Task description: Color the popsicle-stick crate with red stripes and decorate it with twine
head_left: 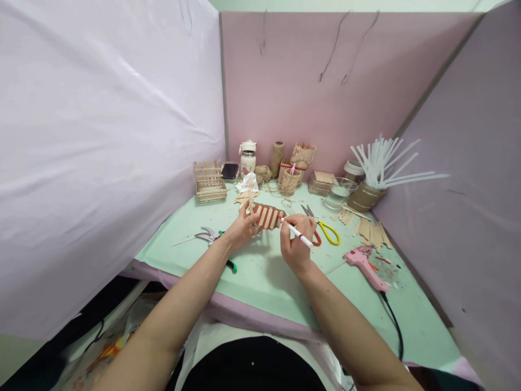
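My left hand point(243, 225) grips the left end of a small wooden stick craft piece point(266, 216) with red and bare-wood stripes, held above the table. Thin sticks stand up from its left end, close to my thumb. In my right hand point(299, 241) is a white marker point(299, 234) with a dark band, its red tip touching the right end of the striped piece. Scissors point(321, 225) with red and yellow handles lie just beyond my right hand. Pruning shears point(209, 235) rest beside my left wrist, partly hidden by the forearm.
A pink glue gun point(366, 266) with a black cord lies on the right. White glue sticks point(382, 163) fill a container at the back right, near a glass of water point(340, 194). Loose popsicle sticks point(372, 233), a stick basket point(210, 187), twine point(277, 157) and a jar point(248, 160) stand around.
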The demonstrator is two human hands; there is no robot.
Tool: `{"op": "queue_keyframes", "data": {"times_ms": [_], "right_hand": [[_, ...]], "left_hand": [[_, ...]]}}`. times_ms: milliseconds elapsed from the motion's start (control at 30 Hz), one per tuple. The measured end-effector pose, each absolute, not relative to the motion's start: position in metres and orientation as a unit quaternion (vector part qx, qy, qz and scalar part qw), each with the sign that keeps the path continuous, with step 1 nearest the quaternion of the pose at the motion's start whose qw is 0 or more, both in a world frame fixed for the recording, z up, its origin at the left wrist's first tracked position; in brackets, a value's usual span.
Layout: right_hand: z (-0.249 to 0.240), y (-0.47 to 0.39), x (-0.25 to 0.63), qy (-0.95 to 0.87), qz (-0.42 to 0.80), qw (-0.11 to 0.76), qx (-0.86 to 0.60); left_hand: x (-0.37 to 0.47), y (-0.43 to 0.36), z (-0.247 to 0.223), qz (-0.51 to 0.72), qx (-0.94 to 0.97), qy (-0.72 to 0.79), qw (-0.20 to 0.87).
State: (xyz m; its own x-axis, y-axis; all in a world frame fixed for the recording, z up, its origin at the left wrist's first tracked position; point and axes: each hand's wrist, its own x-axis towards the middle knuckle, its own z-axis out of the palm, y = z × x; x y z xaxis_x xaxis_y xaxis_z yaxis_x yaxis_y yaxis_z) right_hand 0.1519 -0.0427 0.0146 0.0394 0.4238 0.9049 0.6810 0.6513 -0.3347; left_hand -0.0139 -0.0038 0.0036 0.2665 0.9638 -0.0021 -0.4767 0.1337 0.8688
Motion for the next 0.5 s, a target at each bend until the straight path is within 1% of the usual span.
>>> {"op": "queue_keyframes", "data": {"times_ms": [133, 333, 500], "right_hand": [[0.0145, -0.0429, 0.1517, -0.695, -0.108, 0.599, -0.383], [0.0144, -0.0422, 0.1514, -0.684, -0.107, 0.595, -0.409], [0.0124, -0.0407, 0.1523, -0.696, -0.111, 0.591, -0.394]], "left_hand": [[-0.0138, -0.0042, 0.0039, 0.529, 0.395, 0.306, 0.686], [-0.014, -0.0041, 0.003, 0.524, 0.4, 0.302, 0.688], [-0.0139, -0.0029, 0.0015, 0.529, 0.397, 0.309, 0.683]]}}
